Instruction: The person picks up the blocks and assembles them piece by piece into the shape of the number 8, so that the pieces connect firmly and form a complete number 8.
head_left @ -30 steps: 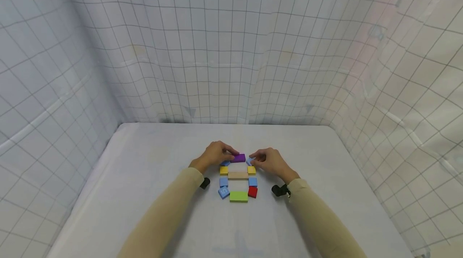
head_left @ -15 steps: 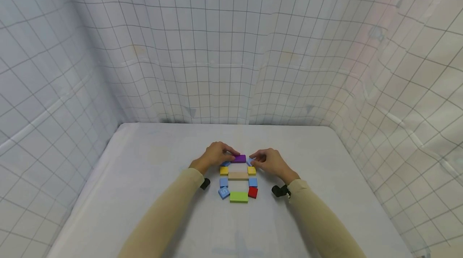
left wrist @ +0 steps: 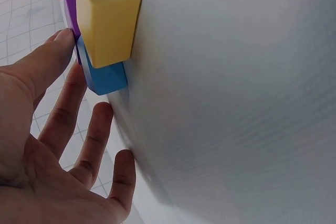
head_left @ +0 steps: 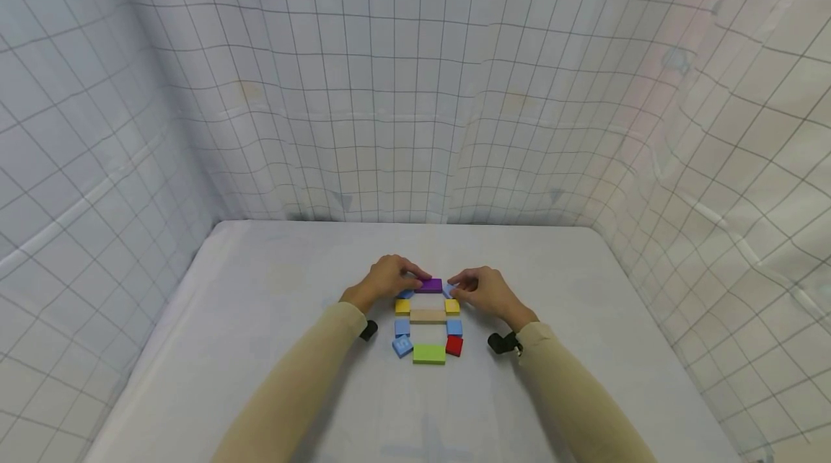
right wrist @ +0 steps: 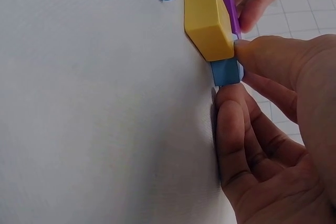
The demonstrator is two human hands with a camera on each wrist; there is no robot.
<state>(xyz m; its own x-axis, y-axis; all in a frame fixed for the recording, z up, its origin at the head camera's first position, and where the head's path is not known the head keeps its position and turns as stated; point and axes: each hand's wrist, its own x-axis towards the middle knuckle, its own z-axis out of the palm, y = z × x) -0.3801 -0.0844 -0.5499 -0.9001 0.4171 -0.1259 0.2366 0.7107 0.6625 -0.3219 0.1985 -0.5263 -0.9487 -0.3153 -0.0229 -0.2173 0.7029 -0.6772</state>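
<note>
In the head view, my left hand (head_left: 386,276) pinches a purple rectangular block (head_left: 430,286) between thumb and forefinger at the far end of a block outline. One blue block (left wrist: 107,80) lies close under that hand, beside the purple one; the other left fingers are spread apart. My right hand (head_left: 485,288) pinches the blue block (right wrist: 226,73) at the outline's far right corner, its thumb on top and fingers against the side. That block is partly hidden by the fingers in the head view. Nearer lie a left yellow block (head_left: 403,306) and a right yellow block (head_left: 451,306).
A natural-wood block (head_left: 428,316) bridges the space between the yellow blocks. Closer lie two blue blocks, a blue block marked 5 (head_left: 402,345), a red block (head_left: 454,345) and a lime-green block (head_left: 429,355). White gridded curtains surround the white table (head_left: 273,268).
The purple block has slid very slightly toward me, with the left fingers on it. The right hand and the other blocks look almost unmoved.
</note>
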